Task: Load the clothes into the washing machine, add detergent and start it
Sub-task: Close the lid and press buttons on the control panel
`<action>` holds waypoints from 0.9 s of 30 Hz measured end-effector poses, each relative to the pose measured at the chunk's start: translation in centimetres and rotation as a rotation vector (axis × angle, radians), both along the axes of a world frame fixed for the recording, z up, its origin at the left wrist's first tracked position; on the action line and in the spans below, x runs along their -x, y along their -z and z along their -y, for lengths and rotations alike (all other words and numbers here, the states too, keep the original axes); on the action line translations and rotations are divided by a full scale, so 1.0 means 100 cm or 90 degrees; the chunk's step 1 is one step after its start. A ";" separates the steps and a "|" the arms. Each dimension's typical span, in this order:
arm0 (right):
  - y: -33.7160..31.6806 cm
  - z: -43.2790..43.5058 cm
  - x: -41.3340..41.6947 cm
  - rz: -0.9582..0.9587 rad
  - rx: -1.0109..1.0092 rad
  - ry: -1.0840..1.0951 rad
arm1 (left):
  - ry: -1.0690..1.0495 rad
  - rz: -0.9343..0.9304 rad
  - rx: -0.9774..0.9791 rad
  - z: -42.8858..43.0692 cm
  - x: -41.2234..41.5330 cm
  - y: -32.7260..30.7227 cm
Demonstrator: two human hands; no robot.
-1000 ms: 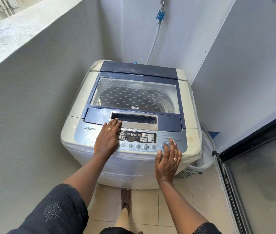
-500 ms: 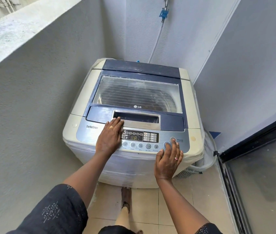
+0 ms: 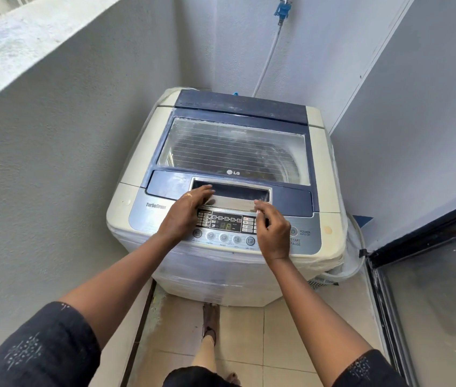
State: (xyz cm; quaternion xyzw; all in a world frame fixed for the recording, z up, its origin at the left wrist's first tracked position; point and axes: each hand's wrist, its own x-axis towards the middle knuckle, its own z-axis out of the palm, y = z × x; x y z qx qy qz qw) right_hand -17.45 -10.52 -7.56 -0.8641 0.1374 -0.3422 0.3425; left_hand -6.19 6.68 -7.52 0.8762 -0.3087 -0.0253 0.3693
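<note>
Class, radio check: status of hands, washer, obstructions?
Left hand and right hand empty, fingertips at lid handle. Washing machine lid shut, display lit. Nothing in the way.

- Washing machine (image 3: pixel 137 169): cream plastic, dulled and stained, under my hands.
- Lid window (image 3: pixel 232 152): clear, glossy, smeared pane.
- Handle (image 3: pixel 235 203): brushed, silvery sheen.
- Left wall (image 3: pixel 53 152): rough matt plaster.
- Floor tiles (image 3: pixel 240 331): smooth, faintly shiny.
</note>
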 end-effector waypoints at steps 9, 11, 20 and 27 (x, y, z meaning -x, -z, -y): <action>0.004 0.006 -0.004 0.026 -0.308 -0.067 | 0.197 -0.374 0.158 0.017 -0.010 -0.022; 0.004 0.006 -0.004 0.005 -0.281 -0.071 | 0.214 -0.414 0.162 0.022 -0.012 -0.023; 0.001 0.004 -0.004 -0.013 -0.152 -0.067 | 0.190 -0.477 0.181 0.033 -0.016 -0.018; 0.004 0.001 0.010 0.067 -0.077 0.149 | 0.180 -0.482 0.188 0.033 -0.015 -0.018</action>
